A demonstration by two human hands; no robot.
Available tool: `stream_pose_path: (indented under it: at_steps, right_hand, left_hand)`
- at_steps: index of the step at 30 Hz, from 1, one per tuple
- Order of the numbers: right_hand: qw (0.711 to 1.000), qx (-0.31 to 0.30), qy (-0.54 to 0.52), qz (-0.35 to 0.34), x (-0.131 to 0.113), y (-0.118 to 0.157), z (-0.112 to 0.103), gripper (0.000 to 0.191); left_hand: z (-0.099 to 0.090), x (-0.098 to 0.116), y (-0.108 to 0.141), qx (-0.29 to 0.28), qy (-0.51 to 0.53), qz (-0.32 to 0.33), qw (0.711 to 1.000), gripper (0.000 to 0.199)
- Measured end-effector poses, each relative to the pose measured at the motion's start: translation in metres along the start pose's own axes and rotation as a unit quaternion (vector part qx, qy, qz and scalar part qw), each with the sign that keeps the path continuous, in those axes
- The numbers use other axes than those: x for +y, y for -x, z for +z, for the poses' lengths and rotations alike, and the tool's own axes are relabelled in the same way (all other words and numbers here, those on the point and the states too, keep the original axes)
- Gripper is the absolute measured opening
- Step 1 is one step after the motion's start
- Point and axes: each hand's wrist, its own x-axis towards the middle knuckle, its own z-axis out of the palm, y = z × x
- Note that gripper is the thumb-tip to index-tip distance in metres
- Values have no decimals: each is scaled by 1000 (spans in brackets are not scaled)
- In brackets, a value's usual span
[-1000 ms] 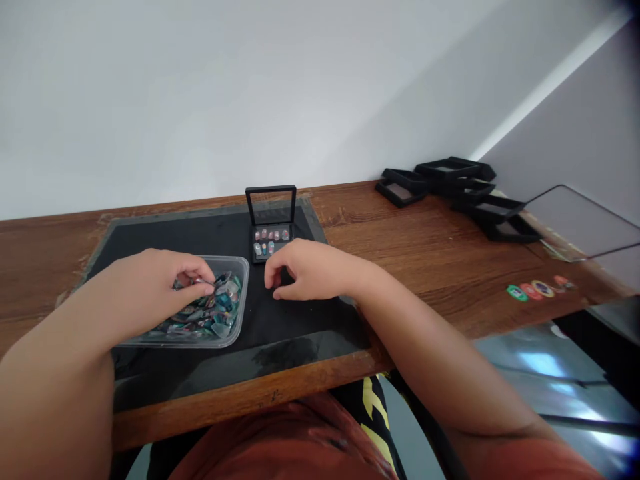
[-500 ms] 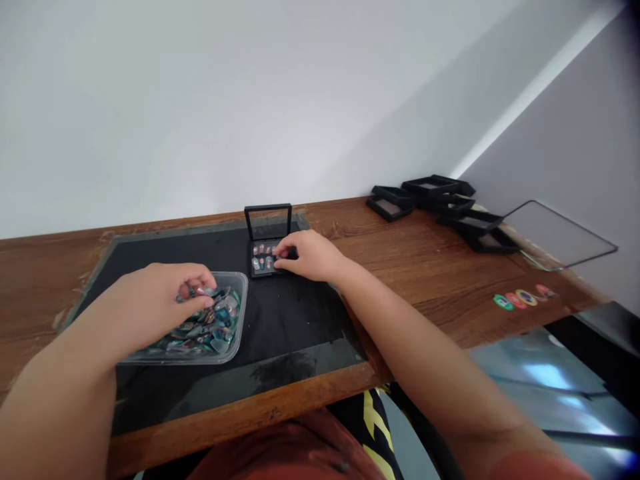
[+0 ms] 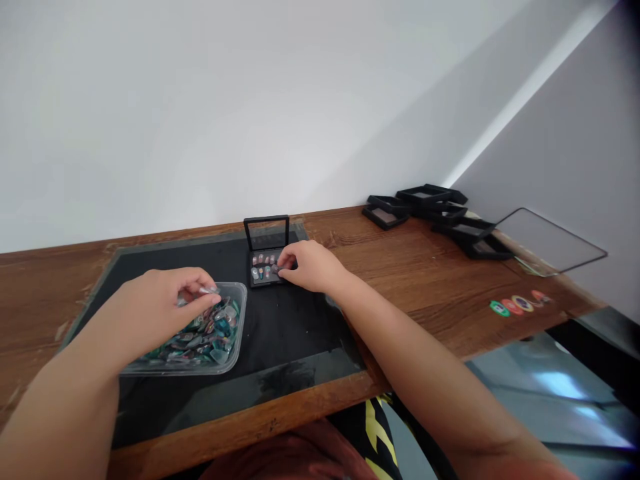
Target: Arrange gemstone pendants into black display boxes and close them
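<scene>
Pale wall (image 3: 200,120) is rising behind a brown table (image 3: 405,260), where a dark mat (image 3: 295,327) is lying. On it, an open case (image 3: 264,284) is standing with its lid up, holding two rows of nails (image 3: 261,273). Beside it, nearer the person, a clear tub (image 3: 243,317) is holding many loose pieces (image 3: 193,341). Since a second ago, the right hand (image 3: 315,265) has been moving from the mat to the case's right end; its thumb and fingertips are now hovering close together there, and whether they are clamping a nail I cannot tell. Meanwhile the left hand (image 3: 163,293) is staying over the tub, its thumb and finger pinching a clear piece (image 3: 209,290). More black cases (image 3: 425,210) are lying at right, unchanged.
</scene>
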Motion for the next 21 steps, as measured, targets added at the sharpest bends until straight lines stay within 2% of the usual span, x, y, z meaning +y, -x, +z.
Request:
stream_pose_path:
  at_steps: [6,10,12,14,16,19,21]
  right_hand:
    - [1000,-11,19,12,-8,1,3,7]
    - [1000,1,15,25,-13,4,-1,19]
    - [1000,24,-9,5,-14,6,-2,21]
    - [996,55,-50,-52,-15,8,0,19]
    - [981,88,-99,-142,-16,11,3,20]
    - [938,118,-165,-281,-19,16,11,29]
    - [911,127,-190,-344,-22,19,16,30]
  left_hand:
    - [-5,8,3,9,8,-8,1000,41]
    - [-6,14,5,55,45,-3,997,41]
    - [-5,17,6,72,59,6,996,42]
    - [-4,21,8,83,80,23,993,41]
    - [-3,26,9,92,105,49,989,38]
    - [0,32,10,96,133,72,984,35]
    - [1,35,10,91,148,83,981,34]
